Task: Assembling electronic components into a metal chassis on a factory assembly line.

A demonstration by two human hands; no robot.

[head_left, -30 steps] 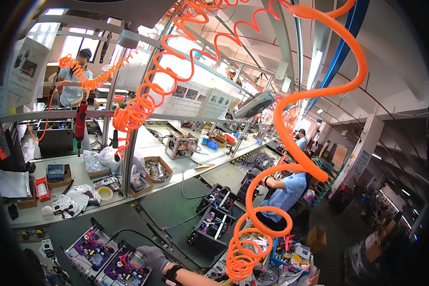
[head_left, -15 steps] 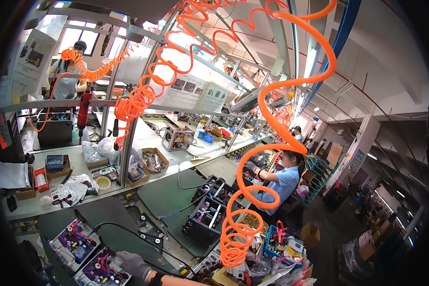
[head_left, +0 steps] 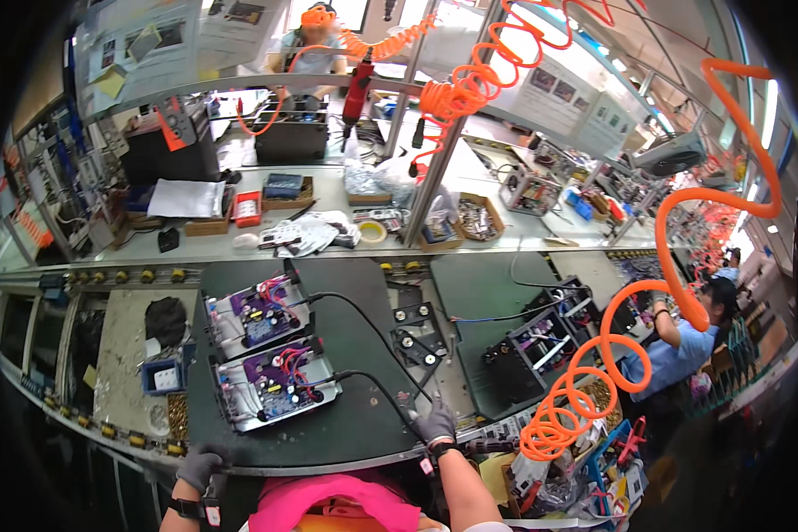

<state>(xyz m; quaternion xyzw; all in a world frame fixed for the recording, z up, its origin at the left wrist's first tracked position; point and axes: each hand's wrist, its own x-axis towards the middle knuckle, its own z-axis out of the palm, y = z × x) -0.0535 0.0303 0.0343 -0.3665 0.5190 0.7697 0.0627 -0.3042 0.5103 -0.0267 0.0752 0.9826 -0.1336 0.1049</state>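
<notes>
My right hand [head_left: 436, 422], in a grey glove, is beside a black cable [head_left: 379, 379] at the near right edge of the dark green board [head_left: 363, 443]. Its fingers are stretched out and apart; whether they touch the cable is unclear. My left hand [head_left: 202, 467], also gloved, hovers at the board's near left edge, its fingers blurred. Two open-topped electronic units [head_left: 255, 312] stand one behind the other on the board, the nearer unit [head_left: 279, 386] closest to me. Each shows a purple circuit board and pink-red wires, with a black cable running out on its right.
A second green board [head_left: 479, 275] to the right bears black-cased units [head_left: 541, 341]. Orange coiled hose [head_left: 625, 337] hangs at the right, above a cluttered blue bin [head_left: 607, 465]. A co-worker [head_left: 683, 341] stands beyond. Across the back shelf lie tape [head_left: 372, 232] and small boxes [head_left: 248, 209].
My view has swung left and down. My right hand has left the nearer unit and is now right of it, by the cable. My left hand has come into view.
</notes>
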